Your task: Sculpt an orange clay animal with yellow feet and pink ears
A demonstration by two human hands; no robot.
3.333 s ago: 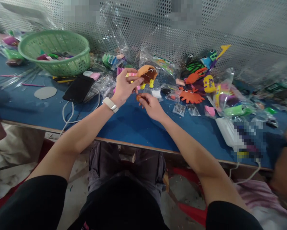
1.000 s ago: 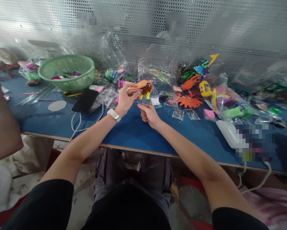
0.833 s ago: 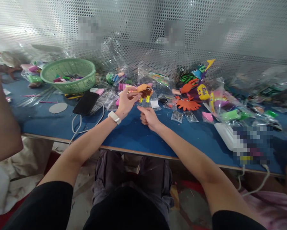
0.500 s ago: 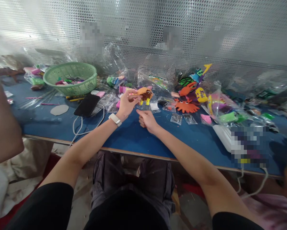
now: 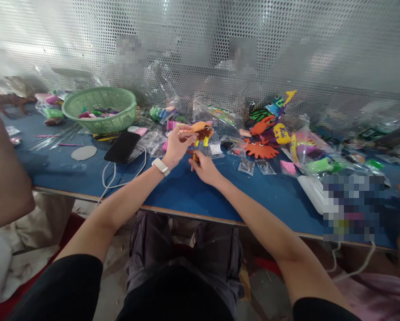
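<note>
On a blue table [image 5: 186, 191] a green basket [image 5: 119, 124] is set at back left; mid-table, the left hand [image 5: 179, 147] and right hand [image 5: 204, 168] are held near but apart. An orange crab [image 5: 260, 150] is laid to their right; an orange-and-brown figure [image 5: 205, 132] is pinched by the left; a small orange piece [image 5: 195, 157] is gripped by the right.

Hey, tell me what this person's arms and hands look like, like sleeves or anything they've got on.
The left sleeve and right sleeve are black and short, ending above the elbows. The left hand and right hand wear no gloves. A pale, flat wristband circles the left wrist; none shows on the right.
</note>
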